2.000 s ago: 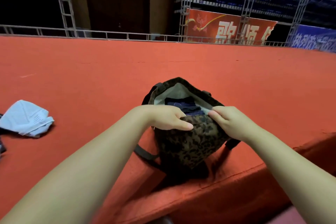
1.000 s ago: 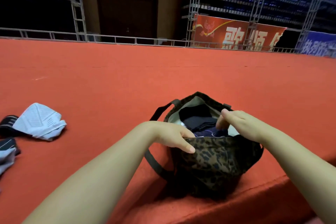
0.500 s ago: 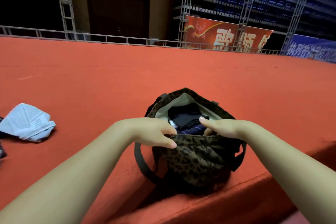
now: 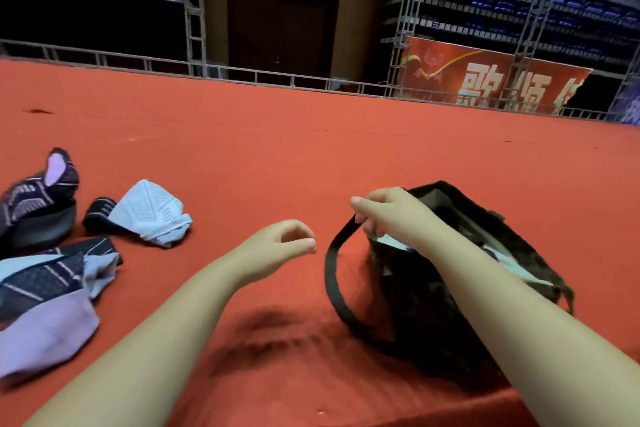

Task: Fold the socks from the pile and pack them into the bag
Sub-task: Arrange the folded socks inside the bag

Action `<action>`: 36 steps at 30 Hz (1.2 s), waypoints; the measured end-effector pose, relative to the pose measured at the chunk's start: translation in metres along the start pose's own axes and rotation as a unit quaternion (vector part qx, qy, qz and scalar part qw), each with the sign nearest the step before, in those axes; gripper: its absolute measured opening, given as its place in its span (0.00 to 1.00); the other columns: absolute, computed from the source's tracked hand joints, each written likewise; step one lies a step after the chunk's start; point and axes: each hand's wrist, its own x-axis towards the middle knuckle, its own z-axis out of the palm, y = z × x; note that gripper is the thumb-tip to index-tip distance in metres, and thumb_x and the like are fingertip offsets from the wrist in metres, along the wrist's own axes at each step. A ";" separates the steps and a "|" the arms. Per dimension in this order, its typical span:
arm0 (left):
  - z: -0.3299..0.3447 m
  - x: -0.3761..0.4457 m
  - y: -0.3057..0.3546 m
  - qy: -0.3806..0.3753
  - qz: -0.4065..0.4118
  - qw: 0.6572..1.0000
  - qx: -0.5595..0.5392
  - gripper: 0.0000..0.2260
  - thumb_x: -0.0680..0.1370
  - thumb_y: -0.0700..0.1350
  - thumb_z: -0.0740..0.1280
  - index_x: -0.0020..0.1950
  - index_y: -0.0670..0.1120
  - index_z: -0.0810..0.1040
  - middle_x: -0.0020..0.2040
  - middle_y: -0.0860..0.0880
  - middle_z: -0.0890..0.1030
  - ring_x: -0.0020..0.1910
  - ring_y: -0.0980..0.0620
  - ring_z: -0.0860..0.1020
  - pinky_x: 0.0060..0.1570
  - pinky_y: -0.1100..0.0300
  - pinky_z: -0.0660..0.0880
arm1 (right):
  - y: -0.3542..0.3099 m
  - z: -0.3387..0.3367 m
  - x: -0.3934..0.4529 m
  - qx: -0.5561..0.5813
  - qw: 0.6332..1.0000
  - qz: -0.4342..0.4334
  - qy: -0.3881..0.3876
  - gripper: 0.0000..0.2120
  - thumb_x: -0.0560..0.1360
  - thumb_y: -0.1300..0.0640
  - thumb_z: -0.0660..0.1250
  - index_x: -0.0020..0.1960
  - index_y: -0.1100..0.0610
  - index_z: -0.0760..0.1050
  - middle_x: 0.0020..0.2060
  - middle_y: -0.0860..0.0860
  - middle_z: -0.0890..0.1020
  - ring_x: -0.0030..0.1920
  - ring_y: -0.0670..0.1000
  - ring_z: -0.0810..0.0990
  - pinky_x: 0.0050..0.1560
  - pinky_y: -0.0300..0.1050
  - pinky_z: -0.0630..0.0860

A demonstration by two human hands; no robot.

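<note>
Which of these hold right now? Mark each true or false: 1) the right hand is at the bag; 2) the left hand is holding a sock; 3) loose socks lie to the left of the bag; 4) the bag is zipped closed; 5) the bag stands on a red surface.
1) True. The right hand grips the bag at its near rim, by the strap.
2) False. The left hand hovers over the red surface with its fingers loosely curled, holding nothing.
3) True. The socks lie unfolded at the left.
4) False. The bag's mouth is open, and light fabric shows inside.
5) True.
</note>
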 end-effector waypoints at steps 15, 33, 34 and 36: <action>-0.122 -0.062 -0.175 0.300 -0.154 0.931 -0.141 0.06 0.79 0.41 0.62 0.44 0.46 0.76 0.37 0.50 0.81 0.38 0.52 0.77 0.43 0.58 0.74 | -0.014 0.275 0.113 0.108 0.991 -0.012 -0.073 0.13 0.77 0.51 0.65 0.35 0.54 0.74 0.29 0.48 0.77 0.29 0.46 0.71 0.34 0.41 0.69; -0.130 -0.053 -0.194 0.378 -0.119 0.903 -0.164 0.07 0.78 0.44 0.64 0.40 0.49 0.75 0.30 0.54 0.76 0.28 0.61 0.72 0.32 0.67 0.69 | -0.027 0.383 0.243 -0.072 0.985 -0.152 -0.032 0.15 0.64 0.35 0.59 0.35 0.47 0.67 0.46 0.47 0.75 0.53 0.50 0.72 0.54 0.51 0.70; -0.131 -0.054 -0.197 0.386 -0.112 0.902 -0.155 0.06 0.77 0.45 0.65 0.40 0.50 0.75 0.32 0.54 0.76 0.30 0.60 0.73 0.35 0.64 0.70 | -0.027 0.383 0.238 -0.058 0.986 -0.153 -0.026 0.15 0.67 0.38 0.62 0.33 0.47 0.64 0.43 0.48 0.73 0.49 0.50 0.72 0.50 0.49 0.70; -0.133 -0.055 -0.199 0.425 -0.088 0.891 -0.130 0.03 0.76 0.46 0.66 0.43 0.51 0.75 0.38 0.55 0.78 0.35 0.59 0.73 0.42 0.59 0.71 | -0.026 0.376 0.219 0.005 0.989 -0.148 0.000 0.16 0.73 0.49 0.67 0.32 0.49 0.63 0.39 0.50 0.72 0.42 0.47 0.69 0.42 0.42 0.67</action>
